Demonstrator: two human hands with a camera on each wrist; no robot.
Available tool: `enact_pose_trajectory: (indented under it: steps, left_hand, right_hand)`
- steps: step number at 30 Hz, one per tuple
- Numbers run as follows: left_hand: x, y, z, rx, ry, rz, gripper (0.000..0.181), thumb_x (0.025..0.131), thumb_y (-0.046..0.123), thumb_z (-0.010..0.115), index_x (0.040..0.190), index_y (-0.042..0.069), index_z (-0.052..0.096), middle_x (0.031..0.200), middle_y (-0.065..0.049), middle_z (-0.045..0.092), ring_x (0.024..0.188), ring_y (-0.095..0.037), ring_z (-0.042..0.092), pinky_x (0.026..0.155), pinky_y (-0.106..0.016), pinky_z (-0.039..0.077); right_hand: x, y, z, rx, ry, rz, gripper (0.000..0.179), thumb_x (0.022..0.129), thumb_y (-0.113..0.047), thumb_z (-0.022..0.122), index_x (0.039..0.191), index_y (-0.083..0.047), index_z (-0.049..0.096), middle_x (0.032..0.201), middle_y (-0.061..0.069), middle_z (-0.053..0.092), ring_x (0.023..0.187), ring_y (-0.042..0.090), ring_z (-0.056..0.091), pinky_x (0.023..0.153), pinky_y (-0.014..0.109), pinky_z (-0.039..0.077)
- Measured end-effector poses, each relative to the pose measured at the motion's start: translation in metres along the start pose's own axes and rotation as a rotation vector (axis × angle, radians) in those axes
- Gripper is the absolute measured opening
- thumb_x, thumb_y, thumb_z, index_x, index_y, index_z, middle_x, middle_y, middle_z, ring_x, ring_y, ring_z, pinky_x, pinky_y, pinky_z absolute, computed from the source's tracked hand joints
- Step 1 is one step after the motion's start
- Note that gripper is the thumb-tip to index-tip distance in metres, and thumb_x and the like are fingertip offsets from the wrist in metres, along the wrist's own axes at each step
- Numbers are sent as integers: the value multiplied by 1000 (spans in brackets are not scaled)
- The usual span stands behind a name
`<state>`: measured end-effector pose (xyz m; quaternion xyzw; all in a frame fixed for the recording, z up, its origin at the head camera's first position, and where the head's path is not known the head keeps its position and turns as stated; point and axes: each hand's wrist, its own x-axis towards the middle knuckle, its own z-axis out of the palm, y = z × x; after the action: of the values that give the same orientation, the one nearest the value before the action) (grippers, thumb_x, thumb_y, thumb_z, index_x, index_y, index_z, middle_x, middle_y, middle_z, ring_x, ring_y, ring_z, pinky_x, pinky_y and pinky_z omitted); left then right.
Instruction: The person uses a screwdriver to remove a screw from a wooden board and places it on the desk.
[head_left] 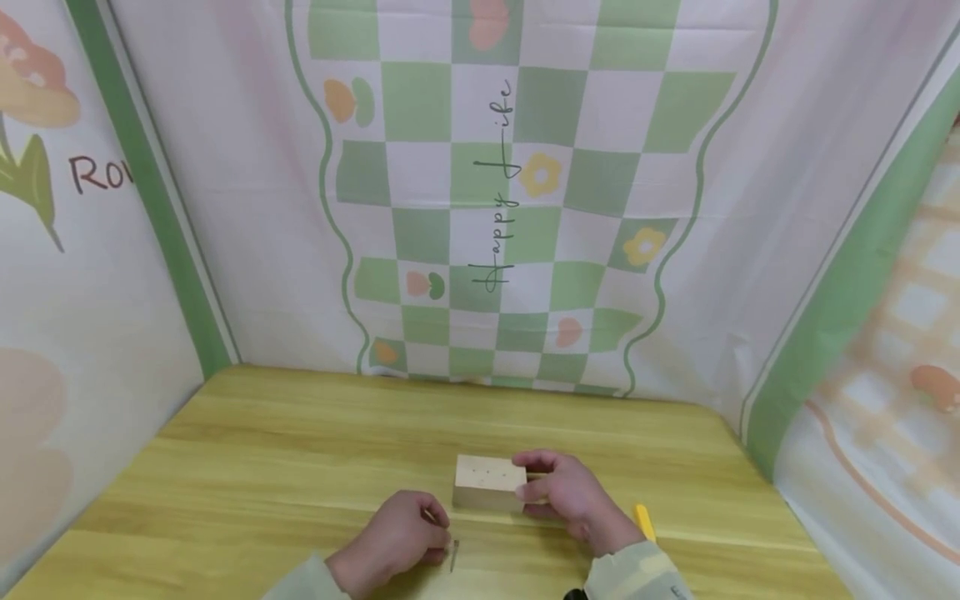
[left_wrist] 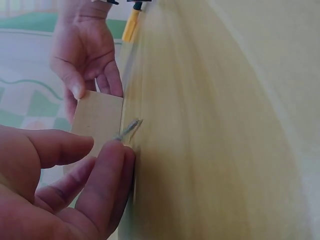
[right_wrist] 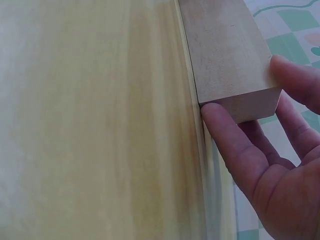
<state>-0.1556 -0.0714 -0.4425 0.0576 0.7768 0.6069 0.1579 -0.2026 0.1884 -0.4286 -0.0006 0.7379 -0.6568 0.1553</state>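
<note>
A pale wooden block (head_left: 491,483) lies on the table, with several small dark holes in its top face. My right hand (head_left: 564,498) grips its right end, thumb and fingers on opposite sides; the right wrist view shows these fingers around the end of the block (right_wrist: 230,55). Just right of my left hand (head_left: 401,533) is a small silver screw (head_left: 453,556) on the table. The left wrist view has this screw (left_wrist: 129,129) right beyond the fingertips, with a gap between thumb and fingers; whether a fingertip touches it, I cannot tell.
Beside my right forearm lies a yellow-handled tool (head_left: 644,522), partly hidden by the sleeve. A small black thing (head_left: 575,594) shows at the bottom edge. Printed curtains (head_left: 247,208) close off the back and both sides of the wooden table (head_left: 300,425).
</note>
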Motion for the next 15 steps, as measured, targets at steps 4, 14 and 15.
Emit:
enact_pose_trajectory:
  steps: [4, 14, 15]
  left_hand:
    - [-1, 1, -3, -9, 17, -6, 8, 86, -6, 68, 91, -2, 64, 80, -12, 60, 67, -22, 65, 64, -36, 58]
    - [-8, 19, -20, 272, 14, 75, 22, 98, 23, 63, 107, 4, 66, 87, -11, 64, 72, -25, 62, 66, -45, 55]
    - [-9, 22, -22, 351, 26, 101, 27, 98, 27, 64, 112, 4, 65, 93, -12, 65, 77, -27, 64, 69, -48, 54]
  right_hand:
    - [1, 1, 1, 9, -7, -7, 50, 81, 6, 74, 130, 2, 60, 132, 19, 51, 102, 30, 60, 82, 46, 56]
    - [-11, -8, 4, -63, 5, -26, 45, 88, -2, 69, 132, 2, 59, 132, 19, 51, 105, 30, 59, 82, 47, 55]
    - [-13, -10, 3, -90, 24, -32, 45, 89, -5, 68, 132, 1, 59, 133, 19, 51, 106, 30, 58, 83, 48, 55]
